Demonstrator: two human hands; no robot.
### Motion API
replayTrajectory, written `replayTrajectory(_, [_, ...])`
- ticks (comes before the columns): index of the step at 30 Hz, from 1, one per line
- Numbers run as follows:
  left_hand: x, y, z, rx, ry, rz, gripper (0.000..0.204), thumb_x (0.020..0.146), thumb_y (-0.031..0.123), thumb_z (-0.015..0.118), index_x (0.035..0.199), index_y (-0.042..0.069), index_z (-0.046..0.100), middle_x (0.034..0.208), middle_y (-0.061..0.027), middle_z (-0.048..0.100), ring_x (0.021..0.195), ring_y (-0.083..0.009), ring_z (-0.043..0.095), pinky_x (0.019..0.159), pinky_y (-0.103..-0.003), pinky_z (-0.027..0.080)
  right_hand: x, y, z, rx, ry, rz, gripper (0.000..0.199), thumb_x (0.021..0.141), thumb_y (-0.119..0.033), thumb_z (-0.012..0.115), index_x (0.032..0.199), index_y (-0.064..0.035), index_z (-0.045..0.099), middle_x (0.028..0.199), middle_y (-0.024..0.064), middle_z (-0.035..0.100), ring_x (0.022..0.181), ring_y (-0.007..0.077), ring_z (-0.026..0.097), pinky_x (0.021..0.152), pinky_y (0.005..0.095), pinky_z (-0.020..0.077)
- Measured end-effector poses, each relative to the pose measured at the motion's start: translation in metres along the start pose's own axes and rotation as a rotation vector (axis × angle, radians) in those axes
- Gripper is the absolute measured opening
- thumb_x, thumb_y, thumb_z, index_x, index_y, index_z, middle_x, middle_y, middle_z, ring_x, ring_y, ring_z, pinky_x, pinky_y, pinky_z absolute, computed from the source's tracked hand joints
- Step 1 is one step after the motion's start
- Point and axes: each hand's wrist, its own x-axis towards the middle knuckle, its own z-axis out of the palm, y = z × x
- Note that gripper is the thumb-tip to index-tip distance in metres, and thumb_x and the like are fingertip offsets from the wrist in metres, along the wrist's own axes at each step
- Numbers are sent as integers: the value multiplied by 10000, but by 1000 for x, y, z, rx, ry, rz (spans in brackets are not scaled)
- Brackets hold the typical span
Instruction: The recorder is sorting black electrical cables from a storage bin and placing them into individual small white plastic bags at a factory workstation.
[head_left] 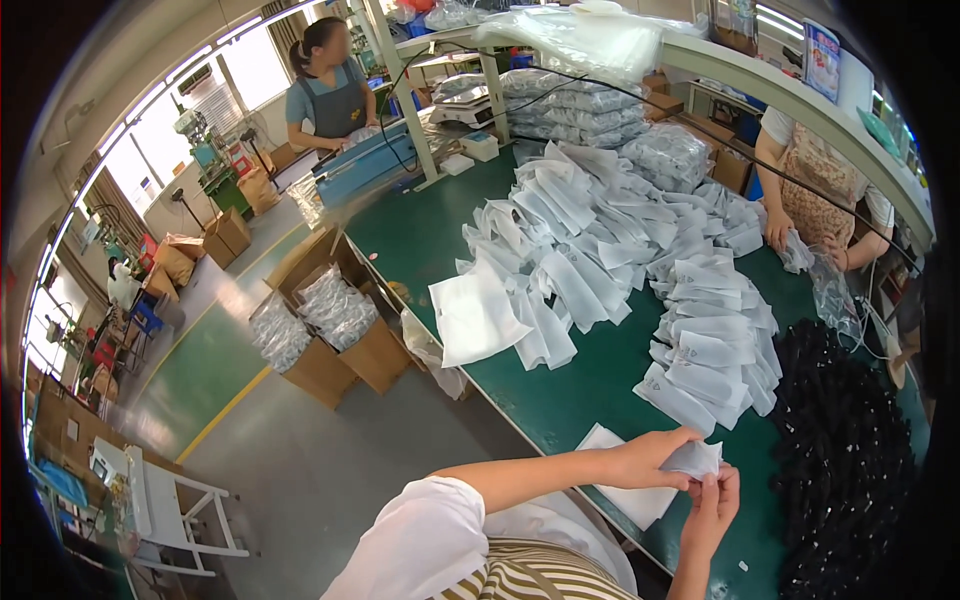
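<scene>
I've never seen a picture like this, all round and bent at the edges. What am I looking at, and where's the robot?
There is no robot here: these are a person's own bare hands. The one picture comes from a wide fisheye camera worn on the head, looking down, so straight edges curve near the rim.

The left hand and right hand hold a small pale pouch between them. Below them, on the green table, lie flat white sheets or bags; I can't tell which. Beyond is a big heap of white pouches, and to the right a pile of small black items, too fine to identify. Another person works at the table's far right.
</scene>
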Motion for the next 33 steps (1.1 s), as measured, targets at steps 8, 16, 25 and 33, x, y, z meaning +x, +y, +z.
replayTrajectory(8, [41,-50,-35,1167,88,376,753,799,335,729,1445,219,359,1511,-194,245,1436,-323,212,1040,-652,287,23,-37,-122,-1595,476,-590,263,910,-118,587,1140,-2,536,1120,163,555,1052,342,548,905,402,461])
replayTrajectory(16, [84,-109,-46,1124,33,482,777,791,458,682,1469,285,345,1570,-160,164,1468,-329,107,1053,-713,171,-3,-17,-195,-1968,639,-113,314,841,-114,660,1135,-33,589,1183,177,549,1084,366,539,870,449,474])
replayTrajectory(25, [63,-81,-45,1096,204,454,593,768,343,736,1303,189,529,1391,-160,416,1321,-357,353,1008,-576,318,-18,-5,-172,-1776,609,-469,306,884,-111,633,1169,-3,599,1204,200,567,1060,385,544,901,443,455])
replayTrajectory(33, [-14,-57,36,515,27,380,239,742,84,743,945,69,618,922,-98,566,854,-288,578,722,-342,486,-59,-6,-90,-904,363,-27,344,927,-113,591,1250,-5,547,835,49,615,673,100,555,629,258,476])
